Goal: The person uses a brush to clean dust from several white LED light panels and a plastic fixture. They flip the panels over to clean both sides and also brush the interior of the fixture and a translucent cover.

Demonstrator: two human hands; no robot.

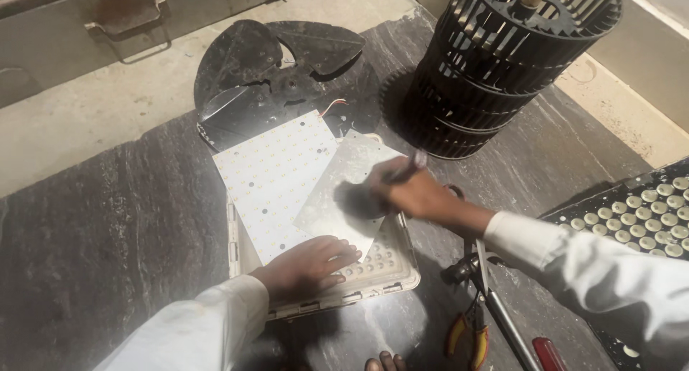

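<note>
Metal backing plate [344, 191] lies loose beside the white LED board [276, 177]; right hand [409, 191] pinches a thin tool on it, left hand [308, 267] presses flat, fingers spread, on the lamp housing [387, 274].

Two hands are seen, the left hand [310, 265] lower centre and the right hand [409, 191] mid-frame. Two flat panels are counted: one white LED board [273, 177] and one grey metal plate [344, 191]. One cylindrical blower wheel [502, 62], one dark fan blade [273, 69] and one pair of pliers [466, 335] are visible.
</note>
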